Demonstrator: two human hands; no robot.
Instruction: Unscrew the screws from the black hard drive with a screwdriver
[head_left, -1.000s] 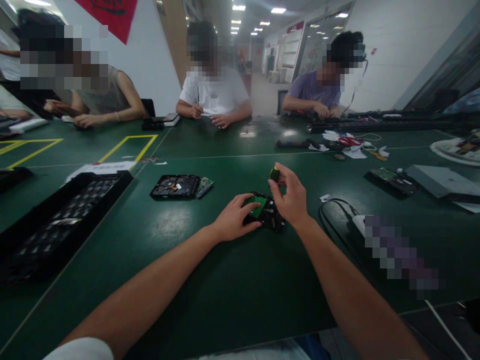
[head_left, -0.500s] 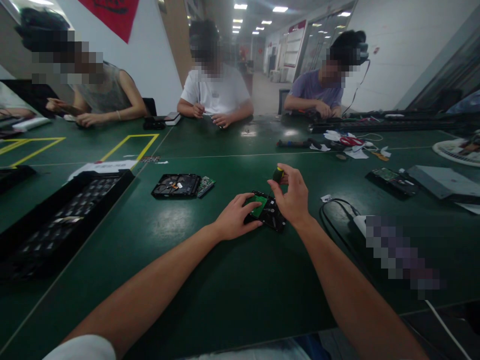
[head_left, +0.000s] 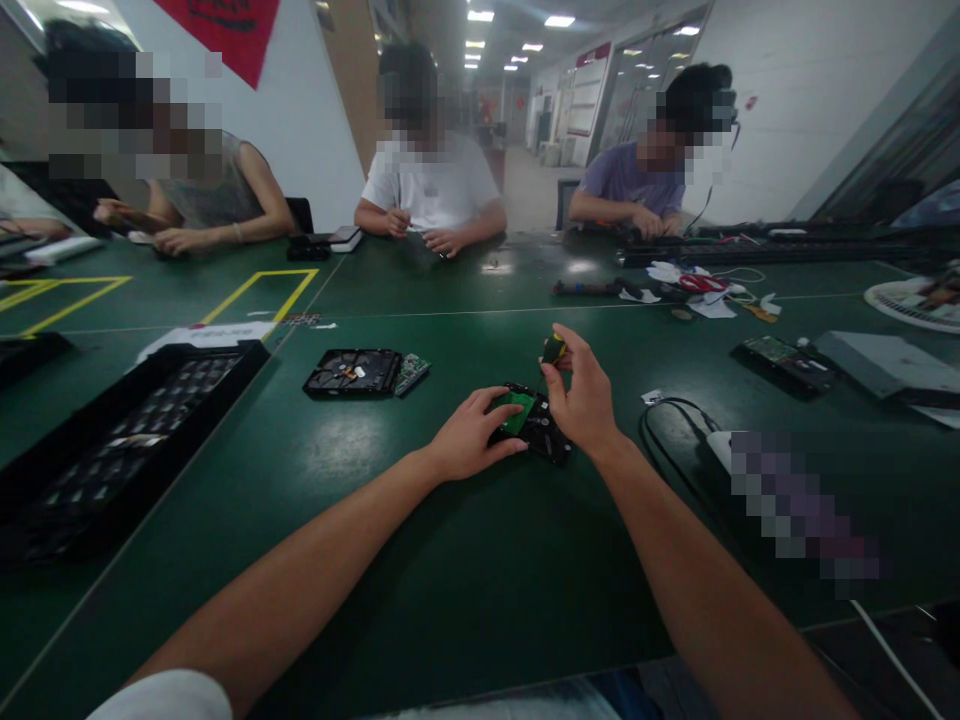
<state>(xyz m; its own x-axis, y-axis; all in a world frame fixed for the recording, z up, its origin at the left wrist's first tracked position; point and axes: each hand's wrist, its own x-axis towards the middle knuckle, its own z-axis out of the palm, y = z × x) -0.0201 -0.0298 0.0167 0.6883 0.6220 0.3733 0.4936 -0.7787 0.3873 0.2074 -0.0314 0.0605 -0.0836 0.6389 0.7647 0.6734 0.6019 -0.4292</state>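
Note:
A black hard drive (head_left: 550, 438) with a green circuit board (head_left: 519, 412) on its upper face lies on the table in front of me. My left hand (head_left: 474, 432) grips the drive's left side, the fingers over the board and the thumb along the near edge. In my right hand (head_left: 583, 392) is a screwdriver with a green and yellow handle (head_left: 553, 348), pinched between thumb and fingers. It stands nearly upright over the drive's far edge. Its tip is too small to make out against the drive.
Left of my hands lie another opened hard drive (head_left: 351, 372) and a loose circuit board (head_left: 412, 374). A long black tray (head_left: 142, 440) stands further left. To the right are a cable (head_left: 679, 402), another drive (head_left: 784, 362) and a grey metal case (head_left: 892, 365). Three people sit opposite.
My right hand and the screwdriver have shifted very slightly, the handle leaning a little to the left. The left hand and the hard drive keep their place.

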